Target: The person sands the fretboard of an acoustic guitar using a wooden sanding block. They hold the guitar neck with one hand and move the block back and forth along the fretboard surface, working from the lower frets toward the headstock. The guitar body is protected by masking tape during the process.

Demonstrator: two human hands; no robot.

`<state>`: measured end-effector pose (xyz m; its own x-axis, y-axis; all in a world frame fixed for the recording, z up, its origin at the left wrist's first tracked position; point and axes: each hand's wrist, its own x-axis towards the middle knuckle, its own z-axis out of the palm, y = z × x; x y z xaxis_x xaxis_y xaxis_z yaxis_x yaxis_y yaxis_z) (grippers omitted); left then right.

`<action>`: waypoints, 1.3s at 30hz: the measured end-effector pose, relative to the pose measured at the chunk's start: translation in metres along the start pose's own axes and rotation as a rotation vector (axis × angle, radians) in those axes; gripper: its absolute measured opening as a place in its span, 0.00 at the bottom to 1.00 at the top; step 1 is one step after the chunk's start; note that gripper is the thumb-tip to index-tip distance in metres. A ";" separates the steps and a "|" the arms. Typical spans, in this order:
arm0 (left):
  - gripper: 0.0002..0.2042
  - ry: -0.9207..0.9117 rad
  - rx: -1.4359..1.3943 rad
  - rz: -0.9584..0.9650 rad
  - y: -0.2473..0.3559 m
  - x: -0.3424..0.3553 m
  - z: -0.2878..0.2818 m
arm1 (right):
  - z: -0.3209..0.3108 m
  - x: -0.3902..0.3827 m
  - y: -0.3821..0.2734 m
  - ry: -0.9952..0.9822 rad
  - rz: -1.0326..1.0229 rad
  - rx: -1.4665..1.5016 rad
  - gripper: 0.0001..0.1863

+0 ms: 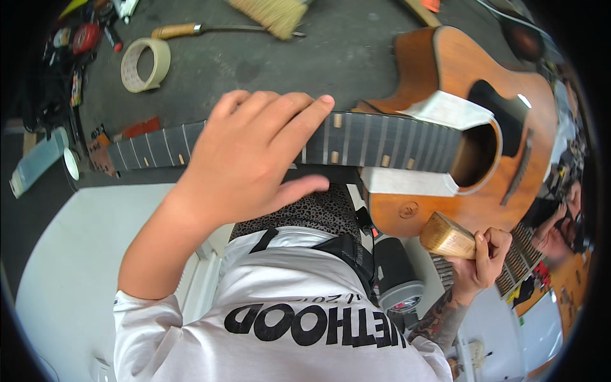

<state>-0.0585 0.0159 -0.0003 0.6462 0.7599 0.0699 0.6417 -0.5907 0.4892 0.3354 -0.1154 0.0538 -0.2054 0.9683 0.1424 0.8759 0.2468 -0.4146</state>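
My left hand drapes over the fretboard, thumb apart; right hand clamps a wood block. I'd press lightly imo.

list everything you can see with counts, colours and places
guitar: one, brown, right
fretboard: one, dark, across the middle
strips: two, white, either side of the fretboard
block: one, tan, lower right
tape roll: one, cream, upper left
brush: one, straw, top middle
tool: one, tan handle, left of the brush
bottle: one, pale blue, left edge
bench: one, grey, upper half
clutter: many, mixed, edges, too unclear to tell
shirt: one, white, lower middle
left hand: one, bare, over the fretboard
right hand: one, bare, gripping the block
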 end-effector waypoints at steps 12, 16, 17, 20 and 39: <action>0.30 -0.014 -0.019 0.012 0.046 0.062 0.009 | -0.007 -0.080 0.028 0.306 0.262 0.188 0.42; 0.30 -0.070 0.064 -0.043 0.048 0.047 -0.002 | 0.010 -0.104 0.023 0.481 0.605 0.505 0.46; 0.30 -0.077 0.069 -0.042 0.045 0.043 -0.005 | 0.017 -0.108 0.020 0.555 0.662 0.690 0.48; 0.30 -0.096 0.129 -0.060 0.031 0.021 -0.025 | 0.031 -0.110 0.011 0.655 0.756 1.136 0.51; 0.41 -0.166 -0.077 0.138 -0.109 -0.099 -0.090 | 0.137 -0.068 -0.261 0.947 1.021 1.351 0.26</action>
<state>-0.2296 0.0294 0.0171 0.7887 0.6148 -0.0002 0.5135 -0.6586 0.5501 0.0609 -0.2407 0.0295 0.7544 0.5267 -0.3918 -0.4628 0.0035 -0.8864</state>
